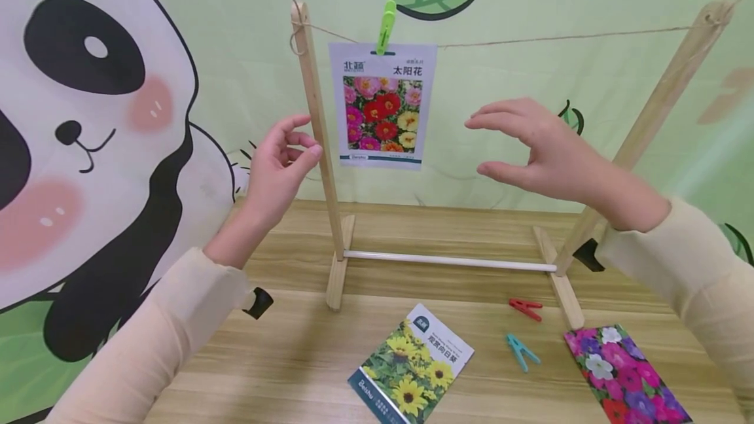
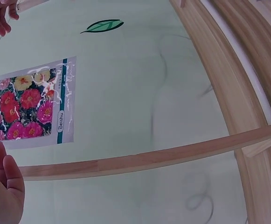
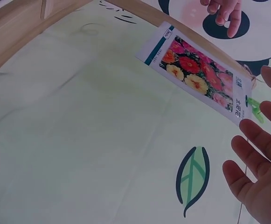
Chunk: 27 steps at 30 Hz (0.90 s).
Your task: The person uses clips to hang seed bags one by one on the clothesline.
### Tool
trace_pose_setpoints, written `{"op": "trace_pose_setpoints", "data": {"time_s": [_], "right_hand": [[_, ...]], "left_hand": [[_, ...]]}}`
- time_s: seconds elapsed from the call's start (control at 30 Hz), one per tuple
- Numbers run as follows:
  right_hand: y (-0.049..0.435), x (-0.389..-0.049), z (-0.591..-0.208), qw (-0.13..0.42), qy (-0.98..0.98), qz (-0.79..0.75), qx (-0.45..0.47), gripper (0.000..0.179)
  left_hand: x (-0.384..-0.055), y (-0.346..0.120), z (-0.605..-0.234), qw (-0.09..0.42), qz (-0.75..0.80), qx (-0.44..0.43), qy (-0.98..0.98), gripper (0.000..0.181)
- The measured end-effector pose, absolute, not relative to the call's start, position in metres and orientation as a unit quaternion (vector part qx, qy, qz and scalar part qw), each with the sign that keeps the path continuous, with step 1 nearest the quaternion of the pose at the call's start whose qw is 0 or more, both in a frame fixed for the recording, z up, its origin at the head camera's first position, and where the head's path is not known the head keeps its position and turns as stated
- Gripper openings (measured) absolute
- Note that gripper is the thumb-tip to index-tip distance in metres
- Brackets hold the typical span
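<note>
Cream sleeves (image 1: pixel 191 303) flank hanging portulaca seed packet (image 1: pixel 384 110)

On the twine (image 1: pixel 530 39), its long axis runs twelve-to-six: two o'clock from the seemingly nearer left hand (image 1: pixel 275 167), empty, loosely curled; nine o'clock from the right hand (image 1: pixel 540 141), empty, thumb and fingers wide apart.

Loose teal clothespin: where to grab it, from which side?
Likely best to pinch the teal clothespin across its two splayed legs, coming from the near right: it lies with those legs spread that way, its narrow end pointing away and left.
</note>
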State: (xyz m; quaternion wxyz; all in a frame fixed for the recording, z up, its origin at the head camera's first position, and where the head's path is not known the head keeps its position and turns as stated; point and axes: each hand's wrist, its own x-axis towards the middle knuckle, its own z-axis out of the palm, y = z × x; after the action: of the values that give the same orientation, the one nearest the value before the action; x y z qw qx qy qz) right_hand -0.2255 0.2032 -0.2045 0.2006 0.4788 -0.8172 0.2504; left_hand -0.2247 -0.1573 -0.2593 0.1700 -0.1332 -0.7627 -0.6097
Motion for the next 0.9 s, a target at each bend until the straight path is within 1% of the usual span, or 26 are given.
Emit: {"op": "trace_pose_setpoints", "data": {"time_s": [0.07, 0.2, 0.3, 0.6, 0.9], "right_hand": [[0.206, -0.226, -0.208, 0.205, -0.815, 0.253, 0.480, 0.052], [0.209, -0.227, -0.217, 0.215, -0.811, 0.254, 0.482, 0.072], [0.211, -0.229, -0.224, 0.224, -0.807, 0.248, 0.486, 0.079], [0.219, -0.226, -0.241, 0.249, -0.810, 0.218, 0.484, 0.088], [0.224, -0.221, -0.254, 0.262, -0.808, 0.212, 0.484, 0.085]], "left_hand": [[-0.225, -0.157, -0.261, 0.173, -0.609, -0.136, -0.762, 0.045], [-0.226, -0.157, -0.266, 0.184, -0.609, -0.141, -0.759, 0.044], [-0.226, -0.156, -0.269, 0.189, -0.609, -0.145, -0.756, 0.044], [-0.222, -0.156, -0.277, 0.181, -0.608, -0.148, -0.759, 0.044], [-0.218, -0.157, -0.281, 0.167, -0.609, -0.146, -0.761, 0.045]]}}
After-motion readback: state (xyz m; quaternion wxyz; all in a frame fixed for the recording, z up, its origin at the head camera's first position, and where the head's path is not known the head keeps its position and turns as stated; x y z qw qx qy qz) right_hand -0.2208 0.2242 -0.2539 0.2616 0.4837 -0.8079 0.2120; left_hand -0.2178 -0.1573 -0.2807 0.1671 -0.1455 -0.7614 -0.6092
